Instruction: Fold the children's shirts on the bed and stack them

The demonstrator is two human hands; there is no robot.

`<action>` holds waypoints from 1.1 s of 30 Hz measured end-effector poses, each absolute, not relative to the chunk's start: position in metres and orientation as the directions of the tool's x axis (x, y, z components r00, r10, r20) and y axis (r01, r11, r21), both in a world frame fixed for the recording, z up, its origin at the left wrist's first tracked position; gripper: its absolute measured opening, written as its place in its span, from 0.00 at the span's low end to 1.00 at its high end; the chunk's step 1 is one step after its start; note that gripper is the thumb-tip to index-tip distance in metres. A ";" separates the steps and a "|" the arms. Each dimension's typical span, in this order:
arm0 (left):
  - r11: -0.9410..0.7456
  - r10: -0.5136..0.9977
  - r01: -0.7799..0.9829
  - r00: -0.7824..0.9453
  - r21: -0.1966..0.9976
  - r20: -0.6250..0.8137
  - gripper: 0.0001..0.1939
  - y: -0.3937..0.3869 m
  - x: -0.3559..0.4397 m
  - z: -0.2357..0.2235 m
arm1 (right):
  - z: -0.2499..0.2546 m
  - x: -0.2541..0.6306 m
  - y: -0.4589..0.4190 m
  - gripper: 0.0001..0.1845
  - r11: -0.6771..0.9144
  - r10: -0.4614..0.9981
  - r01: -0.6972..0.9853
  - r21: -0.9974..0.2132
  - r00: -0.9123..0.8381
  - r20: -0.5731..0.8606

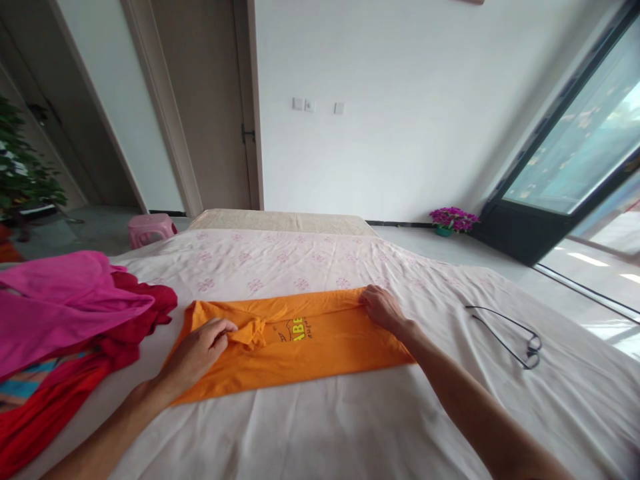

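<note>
An orange T-shirt (320, 363) lies folded into a long strip across the bed sheet, with yellow and dark lettering in its middle. Near the strip's left end, my left hand (206, 347) is closed, pinching a bunched, crumpled part of the cloth. My right hand (383, 307) has its fingers closed over the far edge at the right end; the fingertips are partly hidden.
Pink and red clothes (75, 313) are heaped at the left on the pale, flower-patterned sheet (320, 427). Black-framed glasses (533, 347) rest at the right. Beyond the bed are a pink stool (150, 230), a pot of purple flowers (453, 220) and a wall.
</note>
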State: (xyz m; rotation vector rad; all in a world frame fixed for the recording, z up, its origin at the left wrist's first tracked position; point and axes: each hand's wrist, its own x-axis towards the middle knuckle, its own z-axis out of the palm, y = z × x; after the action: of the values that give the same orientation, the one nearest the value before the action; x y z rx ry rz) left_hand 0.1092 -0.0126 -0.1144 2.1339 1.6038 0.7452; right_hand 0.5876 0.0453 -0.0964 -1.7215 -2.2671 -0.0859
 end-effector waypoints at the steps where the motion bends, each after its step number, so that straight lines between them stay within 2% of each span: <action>1: -0.291 0.957 0.758 0.228 0.583 0.181 0.13 -0.013 0.110 -0.116 | -0.098 0.588 0.045 0.15 0.275 0.933 0.952 -0.136 -0.230 0.277; 4: -0.293 0.955 0.746 0.254 0.598 0.152 0.13 -0.016 0.109 -0.118 | -0.100 0.589 0.043 0.15 0.250 0.934 0.956 -0.155 -0.195 0.300; 10: -0.212 0.967 0.740 0.254 0.639 0.028 0.13 -0.014 0.103 -0.117 | -0.100 0.592 0.038 0.14 0.286 0.936 0.943 -0.171 -0.237 0.258; 14: -0.137 0.989 0.698 0.130 0.703 0.064 0.16 -0.007 0.100 -0.106 | -0.098 0.591 0.040 0.16 0.247 0.923 0.956 -0.161 -0.181 0.340; 17: -0.146 0.989 0.686 0.109 0.713 0.098 0.16 -0.007 0.101 -0.096 | -0.094 0.590 0.040 0.17 0.241 0.914 0.954 -0.177 -0.162 0.373; 23: -0.199 0.970 0.712 0.239 0.674 0.034 0.13 -0.020 0.106 -0.100 | -0.092 0.591 0.028 0.15 0.285 0.927 0.946 -0.153 -0.232 0.293; 28: -0.184 0.975 0.720 0.218 0.669 0.033 0.12 -0.023 0.103 -0.106 | -0.092 0.589 0.015 0.16 0.290 0.918 0.947 -0.141 -0.234 0.319; 33: -0.182 0.968 0.736 0.251 0.652 -0.013 0.12 -0.022 0.103 -0.107 | -0.089 0.588 0.012 0.15 0.264 0.951 0.957 -0.117 -0.239 0.196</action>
State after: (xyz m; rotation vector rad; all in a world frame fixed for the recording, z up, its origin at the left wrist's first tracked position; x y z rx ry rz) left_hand 0.1027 -0.0216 -0.1070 1.9857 1.5444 0.5579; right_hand 0.5881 0.0120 -0.0887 -1.7780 -2.3070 -0.0403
